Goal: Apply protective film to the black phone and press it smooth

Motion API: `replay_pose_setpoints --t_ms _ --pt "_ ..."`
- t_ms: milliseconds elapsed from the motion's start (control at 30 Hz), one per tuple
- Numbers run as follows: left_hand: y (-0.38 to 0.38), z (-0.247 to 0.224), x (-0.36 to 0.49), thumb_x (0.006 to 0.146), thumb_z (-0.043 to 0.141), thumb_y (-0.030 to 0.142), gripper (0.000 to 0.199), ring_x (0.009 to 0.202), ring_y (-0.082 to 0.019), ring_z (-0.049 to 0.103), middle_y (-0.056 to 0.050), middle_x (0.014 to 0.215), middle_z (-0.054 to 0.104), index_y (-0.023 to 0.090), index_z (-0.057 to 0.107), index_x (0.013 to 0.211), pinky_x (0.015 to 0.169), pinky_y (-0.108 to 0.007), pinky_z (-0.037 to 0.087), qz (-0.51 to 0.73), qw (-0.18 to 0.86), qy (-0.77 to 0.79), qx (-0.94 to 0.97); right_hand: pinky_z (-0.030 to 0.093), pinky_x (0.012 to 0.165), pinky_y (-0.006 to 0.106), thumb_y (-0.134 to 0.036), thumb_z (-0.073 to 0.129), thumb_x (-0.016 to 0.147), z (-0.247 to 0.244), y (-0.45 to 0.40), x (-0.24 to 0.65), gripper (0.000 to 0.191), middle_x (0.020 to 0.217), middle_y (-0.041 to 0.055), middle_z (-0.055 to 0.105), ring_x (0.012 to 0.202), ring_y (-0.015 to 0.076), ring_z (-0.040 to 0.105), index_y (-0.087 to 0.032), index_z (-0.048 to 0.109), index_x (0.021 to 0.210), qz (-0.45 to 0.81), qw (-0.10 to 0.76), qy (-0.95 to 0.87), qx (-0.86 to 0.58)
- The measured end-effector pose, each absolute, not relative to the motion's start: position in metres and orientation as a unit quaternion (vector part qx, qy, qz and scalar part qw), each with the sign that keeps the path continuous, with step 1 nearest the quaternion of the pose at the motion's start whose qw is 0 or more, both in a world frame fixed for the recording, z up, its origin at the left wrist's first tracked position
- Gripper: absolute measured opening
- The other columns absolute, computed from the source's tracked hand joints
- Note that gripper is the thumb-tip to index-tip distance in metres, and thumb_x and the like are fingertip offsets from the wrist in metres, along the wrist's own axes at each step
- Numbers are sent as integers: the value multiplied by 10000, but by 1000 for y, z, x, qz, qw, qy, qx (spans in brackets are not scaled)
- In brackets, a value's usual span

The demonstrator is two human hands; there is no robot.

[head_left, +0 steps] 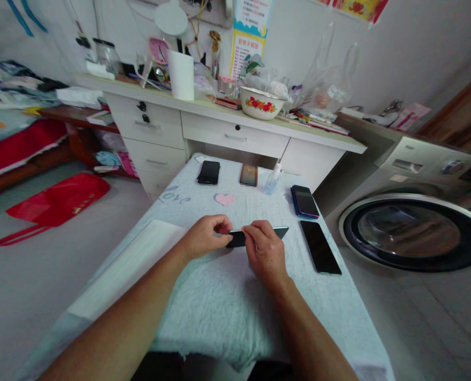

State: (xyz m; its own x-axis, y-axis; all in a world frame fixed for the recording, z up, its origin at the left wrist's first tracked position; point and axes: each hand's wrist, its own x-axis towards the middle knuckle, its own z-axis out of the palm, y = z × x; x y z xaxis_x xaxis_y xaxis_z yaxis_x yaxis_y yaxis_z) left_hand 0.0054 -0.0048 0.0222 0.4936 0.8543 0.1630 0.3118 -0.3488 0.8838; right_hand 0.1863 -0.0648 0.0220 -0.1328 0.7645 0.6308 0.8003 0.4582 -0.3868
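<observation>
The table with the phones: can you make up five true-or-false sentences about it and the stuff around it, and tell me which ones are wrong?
1. The left hand and right hand touch the same phone. True.
2. The heart on the cloth is green. False: the heart is pink.
3. The red bag is on the floor. True.
4. The bottle is on the floor. False: the bottle is on the cloth.
5. The bowl is on the desk. True.
</observation>
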Motion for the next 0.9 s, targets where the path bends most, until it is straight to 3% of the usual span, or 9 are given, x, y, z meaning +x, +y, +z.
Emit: replay_pose_setpoints --t_ms 300,600,900 --pt "-5 21 6 699 607 224 81 657 -109 491 39 669 532 163 566 732 631 -228 399 328 423 384 752 513 757 233 -145 474 905 18 -65 181 234 1005 66 609 786 127 620 -206 685 984 -16 403 -755 -517" --pt "-4 18 5 694 589 205 75 684 -127 550 20 694 599 160 604 752 652 -240 433 325 418 380 758 522 795 235 -153 430 936 19 -68 172 324 1069 64 626 852 143 632 -247 635 1168 24 383 -790 -478" --pt "-4 18 6 696 593 218 79 696 -128 550 18 701 602 160 601 750 663 -244 434 323 425 378 756 523 800 235 -146 437 933 23 -69 173 318 1036 62 640 859 149 635 -240 653 1147 25 372 -793 -481"
